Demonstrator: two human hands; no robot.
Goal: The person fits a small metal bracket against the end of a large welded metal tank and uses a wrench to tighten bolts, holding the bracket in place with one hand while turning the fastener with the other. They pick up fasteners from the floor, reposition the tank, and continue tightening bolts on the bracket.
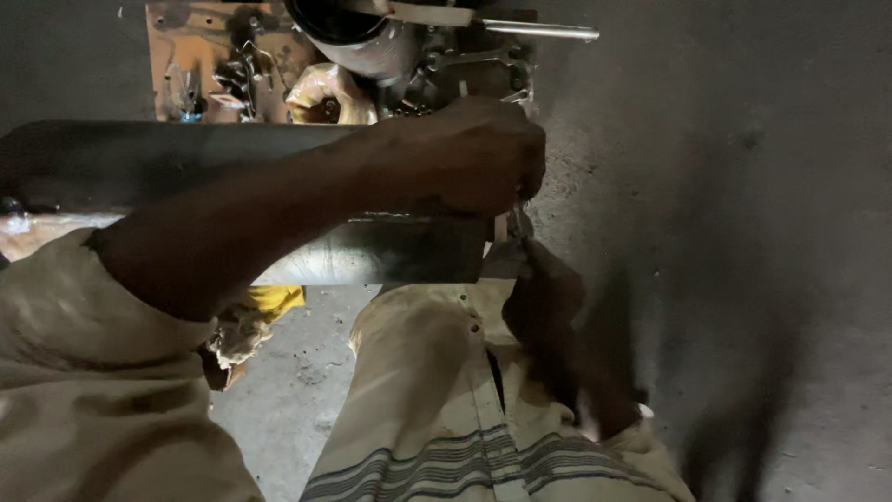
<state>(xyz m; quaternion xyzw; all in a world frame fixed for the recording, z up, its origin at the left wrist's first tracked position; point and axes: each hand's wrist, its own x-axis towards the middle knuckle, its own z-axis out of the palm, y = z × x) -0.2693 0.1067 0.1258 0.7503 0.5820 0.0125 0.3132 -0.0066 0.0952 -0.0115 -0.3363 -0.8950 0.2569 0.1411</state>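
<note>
A grey concrete floor [743, 232] fills the frame, bearing a tool-strewn wooden board [200, 56] at upper left and a long metal pipe [186, 158] across the left.

Left hand [478, 153]: bare, forearm uncovered up to a loose, pale beige sleeve [84, 372], wrinkled cloth, looks worn and a bit dusty. Right hand [544, 297]: bare too, in shadow, detail hard to make out; light cuff at the wrist [641, 418]. Lap garment [437, 390]: same pale cream cloth, small round button near the top, band of dark grey-blue stripes across the lower edge.
</note>
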